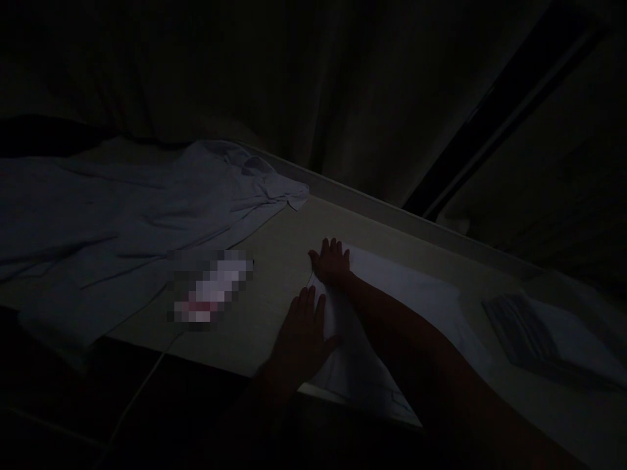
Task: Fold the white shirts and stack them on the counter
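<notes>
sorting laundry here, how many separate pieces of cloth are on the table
3: a rumpled pale garment at left, a white folded cloth under both hands, a striped folded one at right. Darkness may hide more.

smooth white cloth [392,294] on matt table [274,261] (crumpled cloth shirt [147,202] nearby).

No readable text, label, brand, number or sign anywhere. Scene very dark. Pixelated patch [211,287] at 9 o'clock of hands: blurred, nothing legible. White sheet [392,287] under hands: faint marks near its 6 o'clock edge, too dim to read. Striped item [524,326] at 3 o'clock: lines only, no letters made out.
</notes>
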Available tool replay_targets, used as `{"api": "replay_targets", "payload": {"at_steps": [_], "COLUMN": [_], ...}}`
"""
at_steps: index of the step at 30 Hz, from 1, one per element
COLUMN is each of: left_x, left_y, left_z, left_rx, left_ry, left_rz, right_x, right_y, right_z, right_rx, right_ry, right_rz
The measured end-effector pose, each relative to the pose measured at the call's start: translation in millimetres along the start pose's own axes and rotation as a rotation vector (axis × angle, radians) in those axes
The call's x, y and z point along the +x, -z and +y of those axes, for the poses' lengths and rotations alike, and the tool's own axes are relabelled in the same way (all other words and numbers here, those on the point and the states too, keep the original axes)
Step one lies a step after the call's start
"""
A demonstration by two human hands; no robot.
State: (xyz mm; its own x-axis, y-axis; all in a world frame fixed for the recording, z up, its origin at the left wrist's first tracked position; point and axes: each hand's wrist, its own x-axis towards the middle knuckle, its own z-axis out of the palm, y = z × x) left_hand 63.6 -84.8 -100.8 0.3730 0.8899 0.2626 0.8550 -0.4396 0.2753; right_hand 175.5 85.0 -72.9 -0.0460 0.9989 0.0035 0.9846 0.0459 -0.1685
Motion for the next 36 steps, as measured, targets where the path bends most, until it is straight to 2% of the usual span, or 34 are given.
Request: {"api": "replay_targets", "payload": {"at_steps": [5, 9, 15, 20, 23, 26, 29, 32, 36], "left_x": [-1, -2, -2, -2, -2, -2, -1, 0, -6], "left_y": [3.4, 6.4, 7.7, 5.2, 2.8, 2.1, 4.0, 7.0, 10.2], "left_z": [-1, 0, 2, 3, 2, 2, 2, 4, 6], "left_rx": [-0.015, -0.014, -0.008, -0.010, -0.004, -0.008, -0.018, -0.022, -0.019], "left_ry": [-0.004, -0.005, 0.011, 0.011, 0.000, 0.002, 0.006, 0.004, 0.021], "left_rz": [-0.016, -0.018, -0.008, 0.007, 0.022, 0.021, 0.026, 0.027, 0.030], "right_x": [5, 9, 19, 24, 8, -25, -55, -65, -62], "right_y": [-3, -4, -3, 8, 16, 14, 6, 2, 7], "right_z": [0, 2, 3, 6, 6, 1, -5, -9, -10], "right_rx": [0.021, 0.036, 0.002, 0.026, 0.038, -0.003, -0.041, -0.027, -0.015], "right_ry": [-0.032, -0.072, -0.085, -0.072, -0.026, 0.105, 0.220, 0.188, 0.161], "right_rz": [0.138, 0.176, 0.111, 0.013, 0.035, 0.085, 0.030, -0.022, -0.013]}}
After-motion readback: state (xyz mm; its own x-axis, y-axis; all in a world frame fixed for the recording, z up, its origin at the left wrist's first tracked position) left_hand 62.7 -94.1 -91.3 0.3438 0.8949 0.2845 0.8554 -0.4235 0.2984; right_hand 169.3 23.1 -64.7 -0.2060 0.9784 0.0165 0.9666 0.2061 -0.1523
